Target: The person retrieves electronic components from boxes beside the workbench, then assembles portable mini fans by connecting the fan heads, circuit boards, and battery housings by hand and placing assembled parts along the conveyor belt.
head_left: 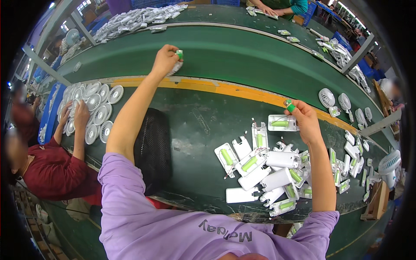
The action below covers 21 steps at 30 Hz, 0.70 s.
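Note:
My left hand (164,60) reaches far out to the edge of the green conveyor belt (242,56) and grips a white fan part (177,66), with a green-capped fingertip showing. My right hand (305,119) hovers over a white housing with a green battery (281,123), pinching a thin wire from it; green caps cover its fingertips. Below my right arm lies a pile of several white housings with green batteries (268,171) on the dark green table (199,125).
A black mesh pad (154,149) lies under my left arm. A yellow strip (234,89) divides table from belt. A person in a red top at left handles white round fan grilles (93,108). More white parts (353,158) lie at right; another person's hands (271,10) work across the belt.

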{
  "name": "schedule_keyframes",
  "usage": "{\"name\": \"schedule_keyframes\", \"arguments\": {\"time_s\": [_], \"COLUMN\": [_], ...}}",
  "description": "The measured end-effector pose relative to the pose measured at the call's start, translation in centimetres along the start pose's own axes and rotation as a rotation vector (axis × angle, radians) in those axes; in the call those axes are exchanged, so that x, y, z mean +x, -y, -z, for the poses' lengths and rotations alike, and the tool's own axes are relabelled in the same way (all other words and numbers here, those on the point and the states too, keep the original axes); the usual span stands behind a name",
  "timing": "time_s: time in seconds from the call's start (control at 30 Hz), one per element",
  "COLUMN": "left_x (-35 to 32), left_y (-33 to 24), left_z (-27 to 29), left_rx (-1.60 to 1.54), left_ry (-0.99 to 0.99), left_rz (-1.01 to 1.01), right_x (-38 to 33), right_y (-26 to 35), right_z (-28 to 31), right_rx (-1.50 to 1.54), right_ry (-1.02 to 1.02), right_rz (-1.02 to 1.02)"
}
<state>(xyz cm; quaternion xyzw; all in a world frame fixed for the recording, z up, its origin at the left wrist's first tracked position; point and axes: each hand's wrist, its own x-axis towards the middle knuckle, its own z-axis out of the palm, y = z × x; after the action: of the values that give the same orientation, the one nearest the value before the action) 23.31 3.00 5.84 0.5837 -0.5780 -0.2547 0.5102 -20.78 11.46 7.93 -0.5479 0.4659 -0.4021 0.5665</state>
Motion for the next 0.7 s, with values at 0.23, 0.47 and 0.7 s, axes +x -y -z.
{"name": "schedule_keyframes", "arguments": {"time_s": [0.23, 0.47, 0.7], "left_x": [-4.6, -10.1, -13.2], "left_y": [-10.0, -16.9, -20.0], "left_z": [-7.6, -13.5, -15.8], "left_rx": [-0.309, -0.457, -0.531], "left_ry": [0.282, 0.549, 0.683], "left_rz": [-0.092, -0.073, -0.103], "right_x": [-0.2, -1.9, -4.6], "right_y": [2.5, 6.3, 7.2], "right_z": [-2.1, -2.7, -0.7], "right_rx": [0.009, -0.256, -0.323], "right_ry": [-0.003, -0.012, -0.04], "right_rz": [0.161, 0.391, 0.44]}}
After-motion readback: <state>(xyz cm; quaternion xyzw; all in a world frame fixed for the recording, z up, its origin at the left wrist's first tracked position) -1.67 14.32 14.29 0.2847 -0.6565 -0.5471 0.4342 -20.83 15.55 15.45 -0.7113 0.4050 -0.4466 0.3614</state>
